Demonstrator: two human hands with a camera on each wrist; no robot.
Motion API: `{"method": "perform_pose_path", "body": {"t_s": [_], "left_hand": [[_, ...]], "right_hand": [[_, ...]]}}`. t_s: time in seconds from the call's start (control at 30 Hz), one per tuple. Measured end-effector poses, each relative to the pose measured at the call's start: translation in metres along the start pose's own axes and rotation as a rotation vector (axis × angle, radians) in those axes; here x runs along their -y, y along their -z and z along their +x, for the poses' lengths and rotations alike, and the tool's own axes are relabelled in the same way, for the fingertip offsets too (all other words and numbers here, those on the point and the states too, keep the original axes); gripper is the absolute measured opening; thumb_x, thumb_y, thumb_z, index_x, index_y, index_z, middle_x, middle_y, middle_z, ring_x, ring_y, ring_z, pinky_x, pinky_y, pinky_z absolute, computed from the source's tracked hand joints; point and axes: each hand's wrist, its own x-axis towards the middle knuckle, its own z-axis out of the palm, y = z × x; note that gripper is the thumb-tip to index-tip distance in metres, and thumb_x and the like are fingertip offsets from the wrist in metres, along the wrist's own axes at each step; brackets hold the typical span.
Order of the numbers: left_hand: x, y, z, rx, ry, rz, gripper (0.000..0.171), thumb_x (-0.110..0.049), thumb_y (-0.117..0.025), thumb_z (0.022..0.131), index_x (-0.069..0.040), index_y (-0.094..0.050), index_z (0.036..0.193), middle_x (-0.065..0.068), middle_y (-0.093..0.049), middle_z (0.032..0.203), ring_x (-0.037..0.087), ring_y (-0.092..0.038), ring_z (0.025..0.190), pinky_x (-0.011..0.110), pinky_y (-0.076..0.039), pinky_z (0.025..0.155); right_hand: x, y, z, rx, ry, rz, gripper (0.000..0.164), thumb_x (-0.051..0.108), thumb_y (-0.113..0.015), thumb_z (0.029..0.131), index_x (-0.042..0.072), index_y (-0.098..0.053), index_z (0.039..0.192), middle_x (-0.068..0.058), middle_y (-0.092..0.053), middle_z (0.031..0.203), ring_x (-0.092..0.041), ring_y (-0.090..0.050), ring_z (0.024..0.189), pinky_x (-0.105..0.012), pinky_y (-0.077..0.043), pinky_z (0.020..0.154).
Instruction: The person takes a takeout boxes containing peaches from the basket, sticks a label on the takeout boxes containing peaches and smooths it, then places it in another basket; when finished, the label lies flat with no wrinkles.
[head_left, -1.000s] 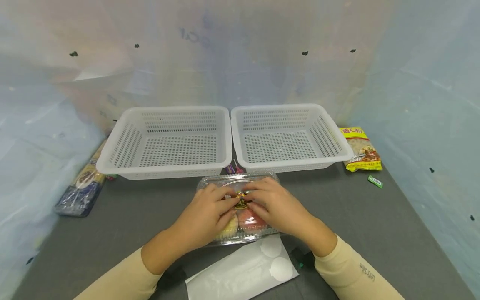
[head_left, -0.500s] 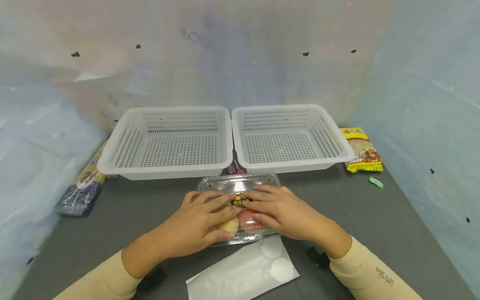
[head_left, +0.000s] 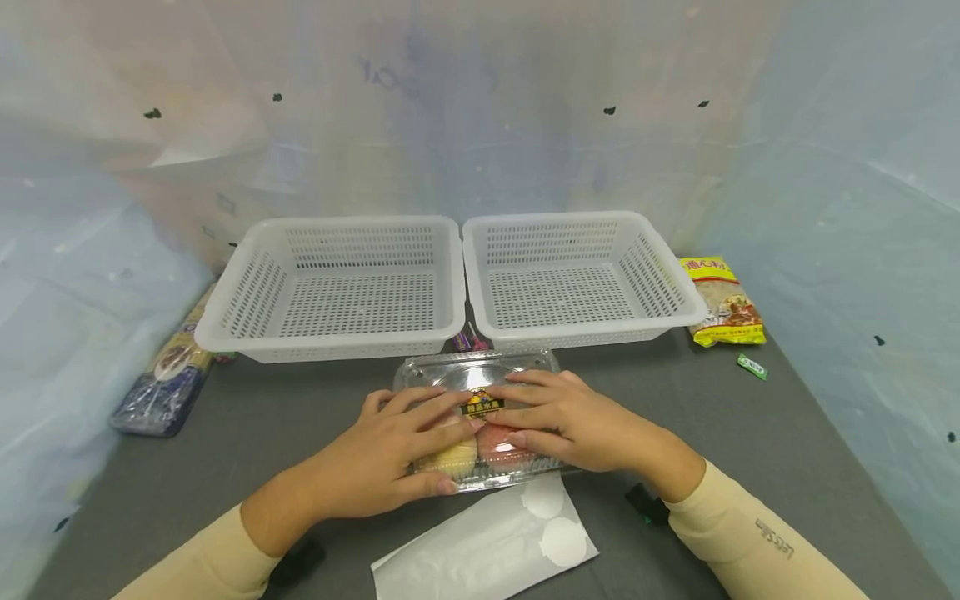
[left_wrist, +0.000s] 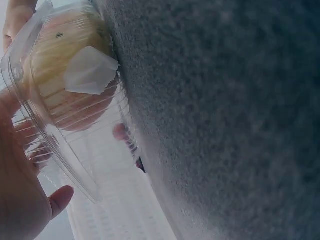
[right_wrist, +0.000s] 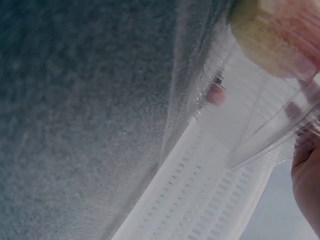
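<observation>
A clear plastic clamshell box (head_left: 517, 362) sits on the table in the head view. Inside it are a yellow fruit (head_left: 457, 459) and a reddish fruit (head_left: 498, 440). Across its lid runs a black and yellow label (head_left: 482, 404). My left hand (head_left: 382, 460) rests on the lid's left side, fingers extended beside the label. From the right, my right hand (head_left: 588, 422) lies on the lid with its fingers extended to the label's right end. Both wrist views show the box wall from the side; a white patch (left_wrist: 91, 71) lies over the fruit in the left one.
Two white baskets (head_left: 360, 340) (head_left: 592, 330) stand behind the box. A sticker sheet (head_left: 480, 542) lies in front of it. On the right are a yellow food packet (head_left: 723, 300) and a small green packet (head_left: 752, 367); on the left, a blue-brown packet (head_left: 161, 383).
One second ago my fingers were bent together over the label. They have since straightened and spread, both wrists have moved outward, and more of the label shows.
</observation>
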Motion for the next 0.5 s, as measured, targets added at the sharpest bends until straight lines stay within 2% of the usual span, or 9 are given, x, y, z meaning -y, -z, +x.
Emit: {"method": "perform_pose_path", "body": {"t_s": [0.17, 0.3, 0.5], "left_hand": [[0.0009, -0.0018, -0.0009, -0.012, -0.007, -0.006, 0.070, -0.069, -0.056, 0.105, -0.039, -0.047, 0.167, -0.005, -0.029, 0.177, 0.031, -0.027, 0.158, 0.073, -0.032, 0.107], [0.0010, -0.0014, -0.0013, -0.005, 0.000, -0.013, 0.071, -0.070, -0.056, 0.104, -0.040, -0.046, 0.167, -0.006, -0.027, 0.177, 0.029, -0.025, 0.159, 0.072, -0.033, 0.106], [0.0015, -0.0022, -0.0022, -0.017, 0.009, -0.009, 0.072, -0.072, -0.057, 0.102, -0.041, -0.047, 0.166, -0.008, -0.027, 0.177, 0.027, -0.025, 0.160, 0.069, -0.035, 0.104]], "right_hand": [[-0.0026, -0.0002, -0.0019, -0.007, 0.039, 0.019, 0.041, 0.036, -0.063, 0.113, 0.027, -0.067, 0.153, 0.001, -0.049, 0.166, -0.028, -0.036, 0.157, -0.063, -0.038, 0.114], [-0.0024, -0.0003, -0.0024, -0.010, 0.035, 0.047, 0.041, 0.035, -0.064, 0.112, 0.027, -0.067, 0.153, 0.002, -0.048, 0.167, -0.029, -0.034, 0.158, -0.066, -0.036, 0.115], [-0.0004, -0.0030, -0.0029, -0.054, 0.018, 0.075, 0.040, 0.035, -0.065, 0.112, 0.026, -0.069, 0.150, 0.005, -0.050, 0.165, -0.028, -0.037, 0.156, -0.063, -0.038, 0.113]]}}
